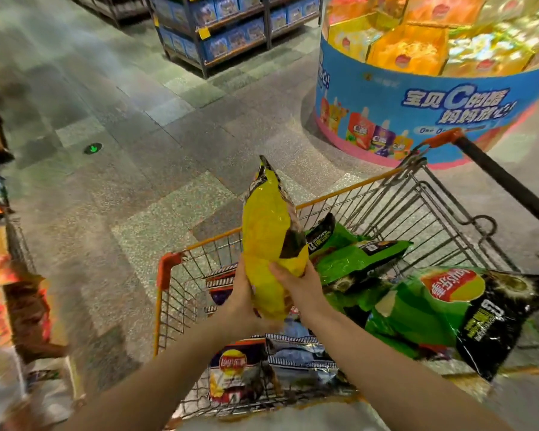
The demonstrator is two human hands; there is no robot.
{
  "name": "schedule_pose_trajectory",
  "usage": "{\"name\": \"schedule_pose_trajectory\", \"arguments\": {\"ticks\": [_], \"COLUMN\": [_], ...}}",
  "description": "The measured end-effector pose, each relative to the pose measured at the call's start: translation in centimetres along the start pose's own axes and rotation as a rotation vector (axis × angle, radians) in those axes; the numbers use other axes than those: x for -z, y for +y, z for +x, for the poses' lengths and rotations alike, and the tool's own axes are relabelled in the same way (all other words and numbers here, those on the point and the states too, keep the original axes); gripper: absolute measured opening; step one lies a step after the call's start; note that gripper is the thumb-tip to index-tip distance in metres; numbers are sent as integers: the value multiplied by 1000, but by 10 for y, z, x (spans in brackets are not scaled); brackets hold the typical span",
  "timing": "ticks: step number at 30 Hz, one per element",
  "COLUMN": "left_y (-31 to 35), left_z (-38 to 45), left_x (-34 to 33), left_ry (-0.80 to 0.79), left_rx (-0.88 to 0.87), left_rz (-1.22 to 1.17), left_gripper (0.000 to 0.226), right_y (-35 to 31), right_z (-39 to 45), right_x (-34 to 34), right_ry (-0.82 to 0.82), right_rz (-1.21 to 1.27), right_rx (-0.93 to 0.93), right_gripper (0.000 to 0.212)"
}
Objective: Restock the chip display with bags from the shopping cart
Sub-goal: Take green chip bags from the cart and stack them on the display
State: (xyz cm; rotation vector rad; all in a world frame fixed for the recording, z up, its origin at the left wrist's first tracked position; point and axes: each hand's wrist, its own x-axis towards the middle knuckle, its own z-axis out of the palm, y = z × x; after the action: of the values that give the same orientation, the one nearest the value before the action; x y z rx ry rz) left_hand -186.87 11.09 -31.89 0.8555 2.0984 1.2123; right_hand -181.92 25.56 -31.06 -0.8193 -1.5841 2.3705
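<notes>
While the yellow chip bag (269, 241) is held upright over the shopping cart (349, 200), its lower end is gripped from both sides: the left hand (241, 293) is curled round its left edge and the right hand (296, 286) is wrapped round its right edge, with the thumb laid on the front of the bag. Both hands are therefore closed on this one bag, which is lifted free of the load below and stands just above the cart's left front corner.

Under the forearms, at the near edge of the cart, blue-striped bags (296, 353) are seen lying flat. Further to the right, a large green bag (442, 309) is lying over the right side of the cart, and another green bag (355, 253) lies behind it, towards the far edge.

At the left border, blurred packets on a wire rack (16, 293) can be made out; this is judged to be the chip display, though it cannot be told for certain. Beyond the cart a round blue promotional stand (433, 98) is seen.

The step in hand is judged to be the lifting out of a bag. For the next move, the bag would have to be carried leftwards, clear of the cart's rim, and an open place on the rack would have to be found.
</notes>
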Motion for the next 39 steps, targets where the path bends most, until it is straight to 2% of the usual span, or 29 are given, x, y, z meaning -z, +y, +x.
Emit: {"name": "schedule_pose_trajectory", "arguments": {"ticks": [2,4,6,8,9,11,12,14,16,18,20,22,24,27,30,35,39], "left_y": [17,24,22,25,29,37,41,44,49,55,61,65,69,85,95,102,109], "left_z": [7,13,16,19,20,22,23,22,18,15,14,13,11,9,6,10,13], "left_x": [-14,-18,-17,-11,-8,2,7,17,25,30,32,33,35,36,26,3,-12], "left_ry": [140,276,354,411,446,508,513,459,358,266,199,149,119,176,269,233,254], "left_rx": [47,77,77,88,100,148,167,218,261,254,238,229,236,255,201,69,-18], "left_rz": [-99,-129,-156,-210,-233,-297,-357,-501,-643,-752,-815,-853,-868,-765,-444,-51,83], "left_gripper": [129,136,137,133,128,112,105,98,102,94,81,91,101,92,91,126,125], "right_y": [-4,-9,-16,-25,-30,-39,-43,-49,-57,-64,-69,-71,-71,-74,-72,-74,-75], "right_z": [0,2,6,9,9,8,9,15,17,22,26,26,21,10,-1,-27,-50], "right_x": [-2,-2,0,3,3,9,13,25,33,43,51,56,59,63,72,86,93], "right_ry": [1,-50,-103,-197,-238,-260,-232,-167,-153,-208,-251,-277,-290,-221,-154,-136,-96], "right_rz": [55,109,121,77,23,-95,-159,-287,-387,-312,-241,-235,-244,-216,-238,-329,-459], "right_rx": [-76,-166,-207,-222,-218,-158,-119,-22,32,15,-5,-20,-20,25,91,179,295], "right_gripper": [44,46,47,62,56,24,23,58,89,91,82,80,95,100,102,96,98]}}
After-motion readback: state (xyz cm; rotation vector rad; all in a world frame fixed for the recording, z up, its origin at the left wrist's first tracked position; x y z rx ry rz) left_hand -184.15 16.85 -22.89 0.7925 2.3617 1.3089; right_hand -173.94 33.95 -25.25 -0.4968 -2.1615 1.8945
